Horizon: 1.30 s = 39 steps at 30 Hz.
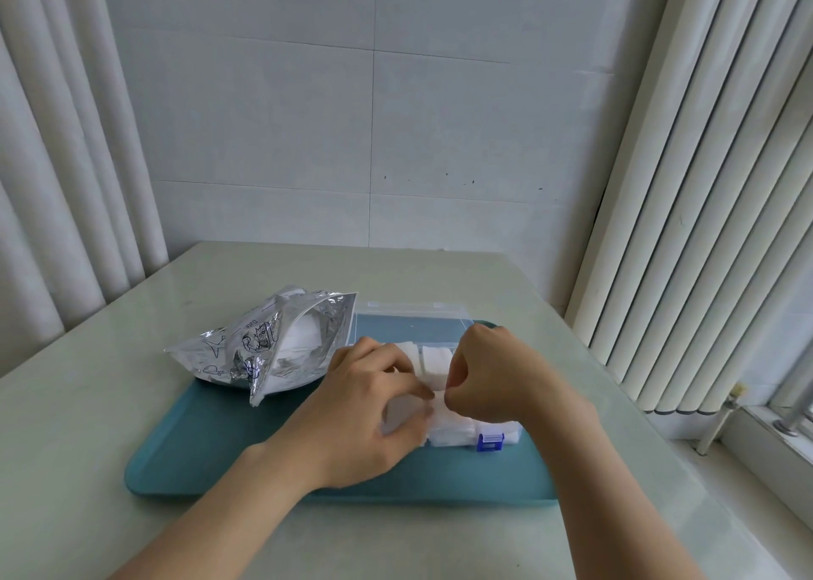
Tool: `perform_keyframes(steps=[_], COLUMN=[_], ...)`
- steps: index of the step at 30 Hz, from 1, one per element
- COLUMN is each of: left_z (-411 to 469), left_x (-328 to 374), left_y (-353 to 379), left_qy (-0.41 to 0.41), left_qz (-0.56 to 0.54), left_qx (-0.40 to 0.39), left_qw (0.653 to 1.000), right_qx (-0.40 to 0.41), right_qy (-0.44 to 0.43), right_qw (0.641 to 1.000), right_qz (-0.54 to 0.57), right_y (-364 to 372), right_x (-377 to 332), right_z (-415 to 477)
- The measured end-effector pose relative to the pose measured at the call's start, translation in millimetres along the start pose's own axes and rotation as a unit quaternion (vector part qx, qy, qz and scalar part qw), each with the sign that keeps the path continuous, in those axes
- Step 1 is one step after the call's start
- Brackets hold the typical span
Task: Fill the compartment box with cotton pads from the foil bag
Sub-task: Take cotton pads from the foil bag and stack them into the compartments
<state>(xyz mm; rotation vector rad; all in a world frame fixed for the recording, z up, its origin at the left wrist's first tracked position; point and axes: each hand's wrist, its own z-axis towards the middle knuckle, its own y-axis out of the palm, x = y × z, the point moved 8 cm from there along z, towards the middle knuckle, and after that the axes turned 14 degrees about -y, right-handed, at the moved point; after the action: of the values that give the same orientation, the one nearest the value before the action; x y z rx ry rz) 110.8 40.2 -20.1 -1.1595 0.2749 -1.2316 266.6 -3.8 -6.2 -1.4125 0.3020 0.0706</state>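
**Tabletop** [88, 403]: pale and glossy, set against a tiled wall [374, 117]. Curtain folds [57, 183] hang at nine o'clock and vertical blinds [704, 227] at three o'clock.

**Tray** [198, 447]: teal with rounded corners, lying flat on the tabletop. It carries the items below.

**Foil bag** [264, 342]: silver with dark printed drawings. It lies crumpled at ten o'clock on the tray, its mouth gaping toward the box, with white contents showing inside.

**Compartment box** [512, 435]: clear plastic, at the tray's centre and toward two o'clock, just beside the bag. Its lid [409, 315] is folded back flat toward twelve o'clock. A blue latch [490, 442] sits on the front wall at six o'clock.

**Cotton pads** [435, 359]: white squares standing packed in the box. The hands cover much of them, so the fill of each compartment cannot be told.

**Left hand** [365, 412]: over the nine-o'clock side of the box. Its fingers [396, 366] are curled round a white bunch of pads.

**Right hand** [492, 377]: over the three-o'clock side, knuckles up. The fingers are curled together, and thumb and forefinger pinch a pad edge where the two hands meet.
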Motion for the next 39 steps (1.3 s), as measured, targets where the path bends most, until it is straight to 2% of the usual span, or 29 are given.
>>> perform_keyframes(steps=[3,5,7,9,11,14,17,19,22,28,36,39], left_z=[4.8,6.0,6.5,6.8,8.3,7.7,2.9,1.2,-3.5,-7.7,-7.2,-6.0], left_x=[-6.2,-15.4,-29.3,-49.5,-73.8,-114.0,-136.9,-141.9,-146.2,-155.6,-163.0,-162.9], left_y=[-21.6,-40.5,-58.8,-72.9,-79.4,-73.7,-63.9,-60.2,-62.8,-64.3,-64.5,-62.7], left_qy=[-0.003,-0.015,-0.057,-0.114,-0.183,-0.302,-0.371,-0.384,-0.394,-0.422,-0.435,-0.434], left_qz=[-0.007,0.029,0.073,0.092,0.093,0.069,0.043,0.015,-0.042,-0.099,-0.097,-0.084], left_qx=[0.101,0.19,0.254,0.285,0.277,0.193,0.12,0.103,0.123,0.156,0.18,0.179], left_qw=[0.995,0.981,0.963,0.947,0.939,0.931,0.92,0.918,0.91,0.888,0.877,0.879], right_qx=[0.062,0.112,0.148,0.165,0.173,0.174,0.207,0.233,0.243,0.172,0.124,0.13], right_qy=[-0.039,-0.065,-0.081,-0.11,-0.149,-0.178,-0.185,-0.182,-0.189,-0.154,-0.067,0.013], right_qw=[0.997,0.992,0.985,0.979,0.972,0.966,0.958,0.951,0.946,0.963,0.985,0.981], right_qz=[-0.006,0.003,0.026,0.051,0.061,0.069,0.079,0.092,0.098,0.14,0.102,0.141], right_y=[-11.9,-20.6,-20.6,-13.2,-4.8,6.5,9.9,8.8,11.2,27.8,42.8,45.2], right_x=[-15.0,-28.5,-39.8,-50.6,-61.6,-73.8,-85.8,-92.8,-106.2,-125.7,-134.9,-127.5], right_z=[1.3,2.1,3.6,6.7,10.2,15.0,17.0,20.2,33.6,69.3,122.0,131.0])
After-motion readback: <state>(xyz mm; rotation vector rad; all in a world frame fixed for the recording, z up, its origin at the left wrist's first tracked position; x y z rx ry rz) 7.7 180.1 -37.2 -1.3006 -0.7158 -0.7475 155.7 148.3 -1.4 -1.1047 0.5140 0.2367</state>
